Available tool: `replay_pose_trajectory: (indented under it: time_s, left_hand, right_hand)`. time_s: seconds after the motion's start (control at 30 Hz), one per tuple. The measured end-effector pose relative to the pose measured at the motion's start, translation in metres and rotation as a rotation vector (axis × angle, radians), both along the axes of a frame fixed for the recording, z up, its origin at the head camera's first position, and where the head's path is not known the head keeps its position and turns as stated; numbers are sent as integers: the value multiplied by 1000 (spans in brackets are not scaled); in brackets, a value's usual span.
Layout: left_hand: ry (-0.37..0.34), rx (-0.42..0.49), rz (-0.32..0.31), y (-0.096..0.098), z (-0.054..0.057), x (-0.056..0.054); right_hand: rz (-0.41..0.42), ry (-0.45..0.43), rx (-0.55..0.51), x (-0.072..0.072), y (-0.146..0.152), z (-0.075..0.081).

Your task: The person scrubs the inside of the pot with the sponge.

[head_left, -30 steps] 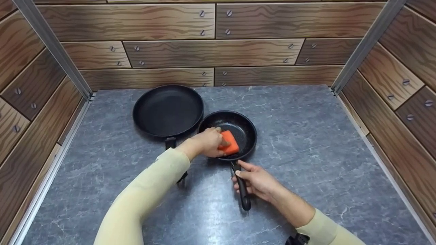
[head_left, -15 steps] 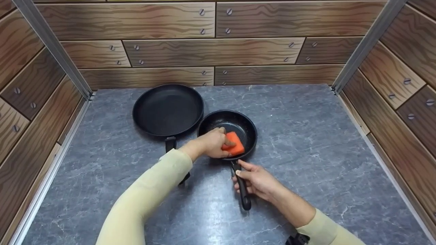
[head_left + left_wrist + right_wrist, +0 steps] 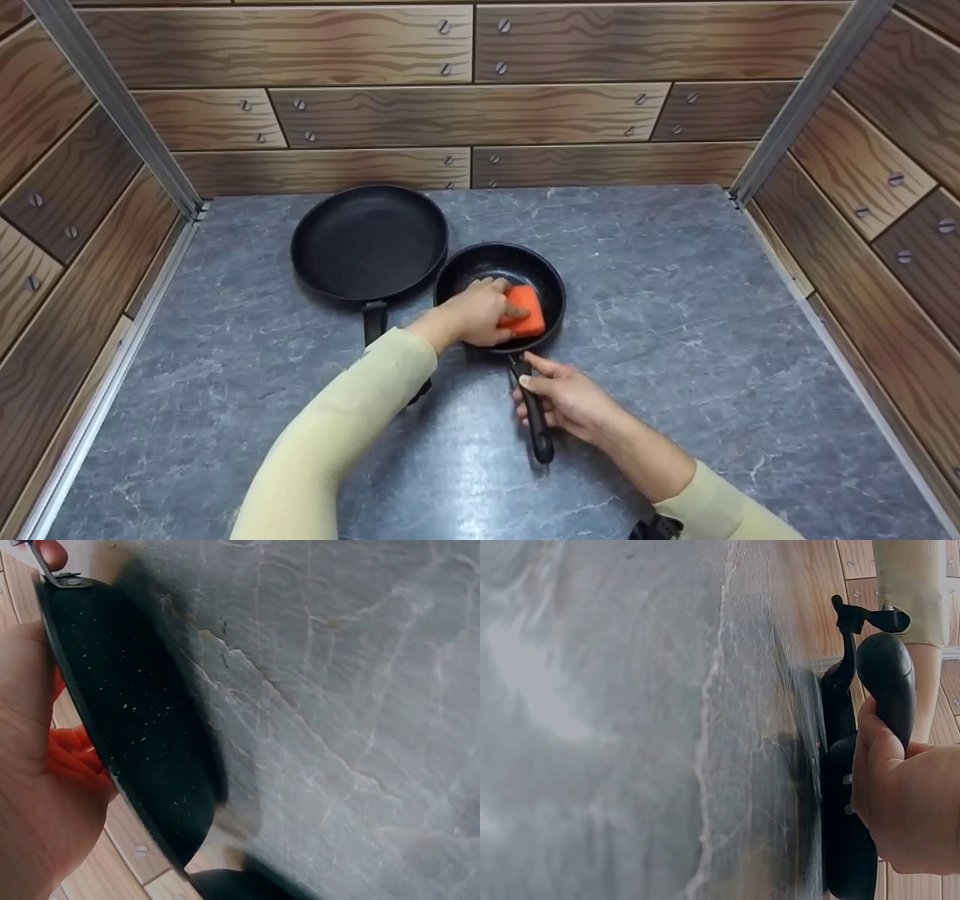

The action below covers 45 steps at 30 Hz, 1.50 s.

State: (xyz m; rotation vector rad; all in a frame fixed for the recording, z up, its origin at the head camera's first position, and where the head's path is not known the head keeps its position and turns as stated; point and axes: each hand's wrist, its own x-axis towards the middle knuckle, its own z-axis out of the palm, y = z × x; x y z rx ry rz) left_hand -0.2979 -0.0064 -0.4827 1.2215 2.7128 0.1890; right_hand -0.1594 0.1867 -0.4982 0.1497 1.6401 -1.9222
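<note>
In the head view a small black frying pan (image 3: 491,259) with a speckled inside sits mid-table. My left hand (image 3: 480,311) reaches into it and grips an orange sponge (image 3: 531,311) against the pan's inside, near its front right. The left wrist view shows the pan's speckled outer wall (image 3: 142,705), with part of the sponge (image 3: 71,750) behind the rim beside the hand (image 3: 37,787). My right hand (image 3: 574,401) holds the pan's black handle (image 3: 538,431), thumb on top. The handle's rounded end (image 3: 889,675) sticks out of that hand (image 3: 907,795) in the right wrist view.
A larger black frying pan (image 3: 367,244) stands at the back left, right beside the small one. Its handle (image 3: 375,322) points forward, partly hidden by my left sleeve (image 3: 337,420). Wood-patterned walls (image 3: 472,112) enclose the grey marbled table (image 3: 712,315) at back and sides.
My left hand has slid the sponge to the right inside the small pan, and the sponge has turned a little. The right hand and the pan stay in place.
</note>
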Motion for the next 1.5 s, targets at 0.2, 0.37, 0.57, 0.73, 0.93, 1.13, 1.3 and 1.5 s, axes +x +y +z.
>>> replay_pose_trajectory:
  time_s: [0.2, 0.37, 0.57, 0.73, 0.93, 1.13, 1.3, 1.5]
  left_hand:
    - [48, -12, 9, 7, -4, -8]
    - [105, -38, 36, 10, -8, -13]
    - [122, -51, 82, 8, -9, -19]
    - [117, -72, 127, 4, -7, -22]
    - [176, -120, 180, -4, -5, -27]
    - [217, -151, 199, -12, -4, -26]
    - [231, -190, 203, -18, -1, -23]
    - [216, -221, 199, -21, 2, -17]
  right_hand:
    - [-8, -4, 6, 0, 1, 0]
    - [3, -3, 4, 1, 1, -1]
    - [10, 8, 5, 1, 1, -1]
    - [7, 14, 0, 1, 1, -2]
    - [-8, 15, 2, 1, 1, -2]
    - [-9, 12, 8, 1, 1, -2]
    - [-9, 11, 18, 1, 1, -1]
    - [-8, 13, 22, 1, 1, -1]
